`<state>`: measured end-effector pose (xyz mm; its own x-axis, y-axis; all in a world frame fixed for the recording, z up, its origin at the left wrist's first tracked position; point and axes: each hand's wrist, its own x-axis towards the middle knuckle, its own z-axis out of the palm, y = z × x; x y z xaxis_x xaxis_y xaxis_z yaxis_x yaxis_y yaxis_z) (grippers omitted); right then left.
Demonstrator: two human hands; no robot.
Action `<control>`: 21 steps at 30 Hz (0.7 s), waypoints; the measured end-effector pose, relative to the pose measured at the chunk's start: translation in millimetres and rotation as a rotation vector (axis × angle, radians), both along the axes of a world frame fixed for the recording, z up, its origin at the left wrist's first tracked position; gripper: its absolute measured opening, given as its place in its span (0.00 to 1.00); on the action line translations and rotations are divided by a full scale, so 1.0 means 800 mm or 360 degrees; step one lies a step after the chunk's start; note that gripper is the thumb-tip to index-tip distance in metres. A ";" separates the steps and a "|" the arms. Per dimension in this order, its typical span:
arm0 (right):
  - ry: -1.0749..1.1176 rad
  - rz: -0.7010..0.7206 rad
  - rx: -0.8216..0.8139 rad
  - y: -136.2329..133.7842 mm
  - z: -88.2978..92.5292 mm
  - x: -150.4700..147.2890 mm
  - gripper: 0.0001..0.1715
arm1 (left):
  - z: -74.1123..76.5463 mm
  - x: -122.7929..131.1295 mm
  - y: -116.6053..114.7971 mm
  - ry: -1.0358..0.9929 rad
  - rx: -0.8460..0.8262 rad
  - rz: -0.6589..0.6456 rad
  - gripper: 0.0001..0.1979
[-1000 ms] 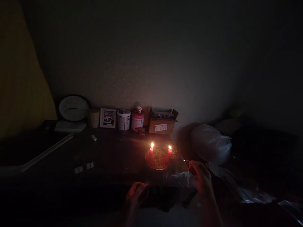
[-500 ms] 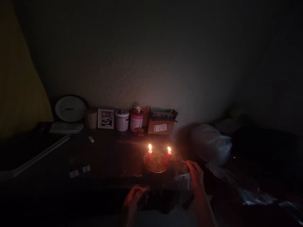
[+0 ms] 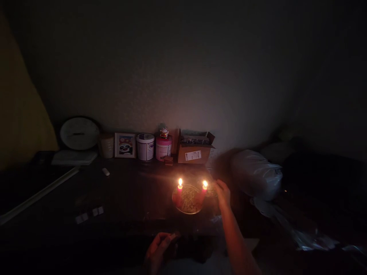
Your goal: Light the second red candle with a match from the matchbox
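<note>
Two lit red candles stand at a round dish (image 3: 188, 204) of small pale bits, the left candle (image 3: 179, 193) and the right candle (image 3: 204, 191) at opposite sides. Behind them to the right lies a second dish (image 3: 211, 190), dim and partly hidden. My right hand (image 3: 223, 192) is closed beside the right candle, fingertips pinched near its flame; whatever they pinch is too small to make out here. Below the dish, at the table's front edge, my left hand (image 3: 159, 244) is closed round a small object, too dark to identify.
Along the wall stand a round clock-like disc (image 3: 79, 133), a panda picture (image 3: 125, 146), a white tub (image 3: 145, 147), a pink tub (image 3: 163, 149) and an open cardboard box (image 3: 193, 154). A plastic bag (image 3: 256, 173) lies right. Small white pieces (image 3: 98, 211) lie left.
My right hand has moved up and left, closer to the right candle; the thin stick that showed at its fingertips no longer shows clearly. My left hand has shifted slightly down and left.
</note>
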<state>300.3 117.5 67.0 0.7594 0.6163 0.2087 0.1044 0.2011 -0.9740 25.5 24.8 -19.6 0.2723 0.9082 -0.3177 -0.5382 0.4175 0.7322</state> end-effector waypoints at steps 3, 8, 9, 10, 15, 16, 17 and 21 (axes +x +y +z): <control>-0.0010 -0.0013 0.0000 -0.035 -0.003 -0.007 0.23 | -0.001 0.004 -0.004 -0.0043 -0.0031 0.0048 0.20; -0.0145 0.0192 -0.0190 -0.118 -0.016 -0.043 0.18 | 0.000 0.001 -0.010 -0.0088 -0.0012 -0.0020 0.21; -0.0199 0.0283 -0.0239 -0.132 -0.021 -0.057 0.18 | 0.000 -0.001 -0.010 -0.0063 -0.0004 -0.0023 0.21; -0.0234 0.0345 -0.0261 -0.145 -0.026 -0.073 0.19 | 0.000 -0.003 -0.010 -0.0016 0.0021 -0.0031 0.21; -0.0385 0.0722 -0.0237 -0.179 -0.055 -0.163 0.19 | 0.008 -0.003 -0.016 0.0414 0.0222 0.0099 0.21; -0.0385 0.0759 -0.0211 -0.182 -0.059 -0.177 0.20 | 0.011 -0.001 -0.020 0.0460 0.0261 0.0128 0.20; -0.0382 0.0794 -0.0201 -0.183 -0.063 -0.188 0.21 | 0.013 0.001 -0.024 0.0484 0.0284 0.0146 0.19; -0.0407 0.0824 -0.0244 -0.186 -0.075 -0.206 0.18 | 0.016 0.010 -0.039 0.0555 0.0291 0.0273 0.17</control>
